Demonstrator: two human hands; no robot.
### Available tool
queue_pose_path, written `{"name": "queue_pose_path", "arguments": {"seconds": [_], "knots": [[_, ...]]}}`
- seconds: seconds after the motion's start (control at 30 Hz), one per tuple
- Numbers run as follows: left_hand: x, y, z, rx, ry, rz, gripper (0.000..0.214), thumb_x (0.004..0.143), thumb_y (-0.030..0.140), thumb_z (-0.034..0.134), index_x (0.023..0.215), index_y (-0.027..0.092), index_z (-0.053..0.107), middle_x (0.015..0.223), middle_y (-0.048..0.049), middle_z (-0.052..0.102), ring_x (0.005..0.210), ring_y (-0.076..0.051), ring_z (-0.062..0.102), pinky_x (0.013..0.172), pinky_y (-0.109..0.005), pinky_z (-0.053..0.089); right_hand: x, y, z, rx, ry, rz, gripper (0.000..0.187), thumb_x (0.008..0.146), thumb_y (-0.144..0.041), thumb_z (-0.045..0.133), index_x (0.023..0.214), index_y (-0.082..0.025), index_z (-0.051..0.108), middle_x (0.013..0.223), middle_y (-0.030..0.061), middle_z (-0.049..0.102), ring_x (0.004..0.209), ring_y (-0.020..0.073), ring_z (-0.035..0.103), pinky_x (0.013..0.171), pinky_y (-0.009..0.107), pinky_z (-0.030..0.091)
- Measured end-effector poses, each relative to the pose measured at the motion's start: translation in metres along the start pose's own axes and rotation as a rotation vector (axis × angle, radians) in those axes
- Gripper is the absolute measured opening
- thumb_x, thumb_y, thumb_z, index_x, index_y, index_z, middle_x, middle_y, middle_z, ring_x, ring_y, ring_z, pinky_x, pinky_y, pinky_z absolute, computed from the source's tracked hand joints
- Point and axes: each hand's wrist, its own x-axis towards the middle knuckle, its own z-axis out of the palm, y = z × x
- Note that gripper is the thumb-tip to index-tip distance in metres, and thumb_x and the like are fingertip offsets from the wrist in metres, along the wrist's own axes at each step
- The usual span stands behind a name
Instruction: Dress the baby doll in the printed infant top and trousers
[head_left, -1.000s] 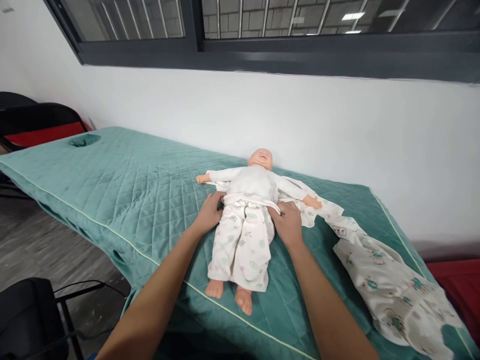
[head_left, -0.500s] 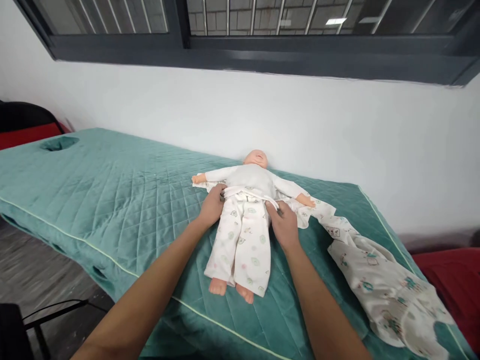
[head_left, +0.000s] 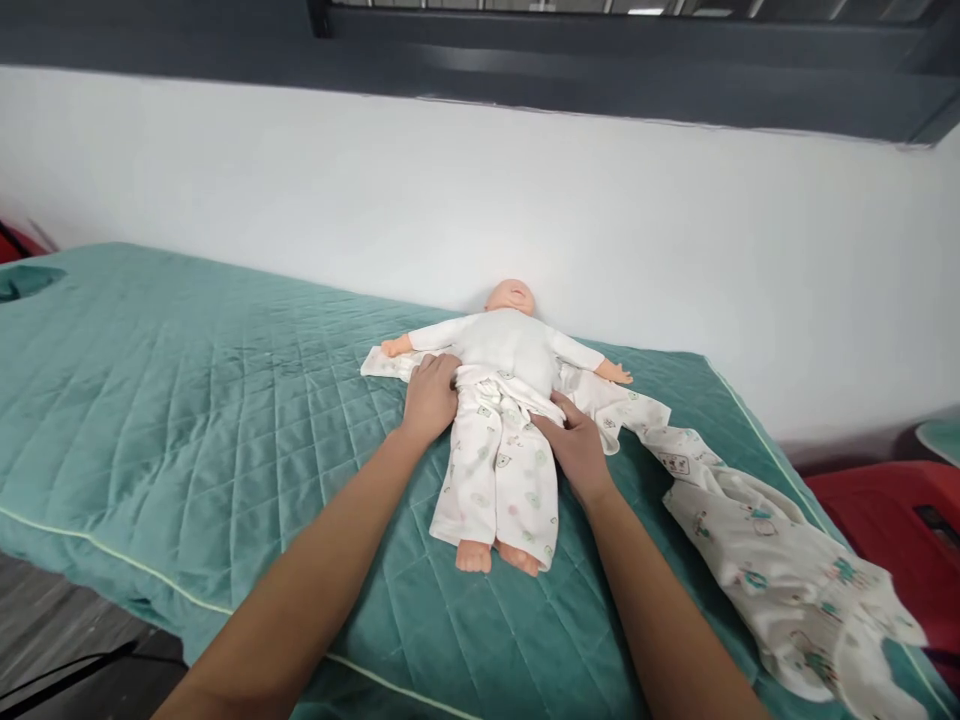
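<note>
A baby doll [head_left: 511, 340] in a white long-sleeved top lies on its back, arms spread and head by the wall. White printed pants [head_left: 495, 470] cover its legs, and both bare feet stick out at the cuffs. My left hand [head_left: 433, 395] is closed at the pants' waist on the left side, its fingertips hidden in the cloth. On the right side, my right hand [head_left: 576, 445] pinches the bunched waistband between thumb and fingers. A white printed garment [head_left: 592, 395] lies partly beneath the doll, its sleeves out to both sides.
The doll lies on a bed with a green quilted cover [head_left: 225, 400]. More white printed baby clothing [head_left: 780, 570] is heaped at the right edge. Behind stands a white wall [head_left: 300, 190] below a dark window frame [head_left: 525, 75]. A red chair [head_left: 885, 510] stands beyond the right edge.
The doll's legs have swung a little to the right. The waistband is more bunched and slants lower on the right. Both hands remain at the waist; the camera view has tilted down.
</note>
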Motion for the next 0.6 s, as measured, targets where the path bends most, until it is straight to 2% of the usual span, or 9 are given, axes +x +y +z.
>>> {"name": "queue_pose_path", "arguments": {"seconds": [0.13,0.23,0.33,0.4,0.5,0.6], "knots": [[-0.005,-0.002,-0.002,0.027,-0.003,0.024,0.021,0.077,0.005,0.051,0.084,0.024,0.056,0.095,-0.0083,0.066,0.097,-0.031,0.053,0.079,-0.041,0.038,-0.001,-0.003,-0.001,-0.040,-0.025,-0.037,0.039,0.077,-0.050,0.073,0.105,-0.024,0.075,0.117,0.0039,0.073,0.110,0.0289,0.064,0.096,0.041,0.051],[-0.017,0.001,-0.009,0.043,0.008,0.073,0.024,0.073,0.003,0.051,0.084,0.024,0.057,0.093,-0.0080,0.065,0.096,-0.030,0.052,0.079,-0.041,0.039,-0.001,-0.003,-0.001,-0.123,0.044,-0.054,0.035,0.075,-0.051,0.072,0.095,-0.022,0.073,0.115,0.0066,0.071,0.110,0.0294,0.063,0.100,0.043,0.048],[-0.040,0.007,-0.021,0.052,0.027,0.121,0.022,0.071,0.004,0.052,0.080,0.024,0.057,0.089,-0.0069,0.063,0.092,-0.028,0.052,0.079,-0.040,0.039,0.000,-0.004,0.001,-0.212,0.145,-0.115,0.029,0.071,-0.048,0.072,0.082,-0.022,0.067,0.114,0.0093,0.064,0.109,0.0281,0.060,0.102,0.043,0.045],[-0.059,0.011,-0.030,0.050,0.046,0.139,0.018,0.072,0.006,0.053,0.075,0.023,0.055,0.084,-0.0063,0.062,0.089,-0.027,0.051,0.078,-0.040,0.039,-0.001,-0.005,0.001,-0.242,0.168,-0.183,0.022,0.072,-0.043,0.069,0.078,-0.022,0.063,0.109,0.0082,0.061,0.104,0.0258,0.059,0.099,0.041,0.046],[-0.082,0.016,-0.040,0.019,0.052,0.156,0.013,0.079,0.011,0.054,0.075,0.024,0.054,0.080,-0.0055,0.060,0.086,-0.026,0.052,0.078,-0.039,0.041,-0.004,-0.008,0.000,-0.264,0.126,-0.299,0.009,0.073,-0.032,0.062,0.074,-0.024,0.059,0.095,0.0049,0.062,0.095,0.0238,0.059,0.091,0.039,0.046],[-0.092,0.018,-0.043,-0.020,0.026,0.122,0.011,0.082,0.013,0.054,0.082,0.024,0.057,0.085,-0.0057,0.062,0.089,-0.026,0.055,0.083,-0.039,0.045,-0.013,-0.012,-0.003,-0.274,0.091,-0.313,0.007,0.072,-0.030,0.060,0.071,-0.023,0.059,0.081,0.0022,0.063,0.085,0.0229,0.058,0.081,0.036,0.045]]}}
